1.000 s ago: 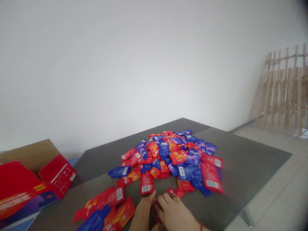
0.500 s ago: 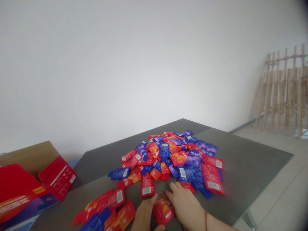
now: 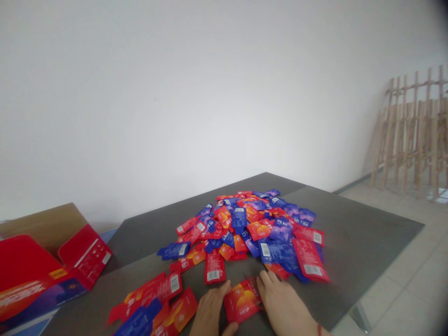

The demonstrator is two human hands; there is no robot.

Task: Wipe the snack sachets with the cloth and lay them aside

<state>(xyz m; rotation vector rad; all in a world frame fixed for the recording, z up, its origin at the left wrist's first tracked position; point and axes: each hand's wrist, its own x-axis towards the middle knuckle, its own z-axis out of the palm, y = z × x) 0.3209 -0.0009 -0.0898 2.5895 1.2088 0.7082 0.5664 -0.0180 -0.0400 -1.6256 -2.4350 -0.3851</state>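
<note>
Grey table (image 3: pixel 357 233); red carton (image 3: pixel 28 261) at eight o'clock, lettering (image 3: pixel 24 291) illegible; barcoded red-and-blue sachet pile (image 3: pixel 241 224) toward six. Left hand (image 3: pixel 208 310) and right hand (image 3: pixel 283 301) touch opposite edges of one orange-printed red sachet (image 3: pixel 242 301), six o'clock; grip indeterminable.

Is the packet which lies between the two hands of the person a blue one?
No, the packet between the left hand and the right hand is red with orange round shapes.
</note>
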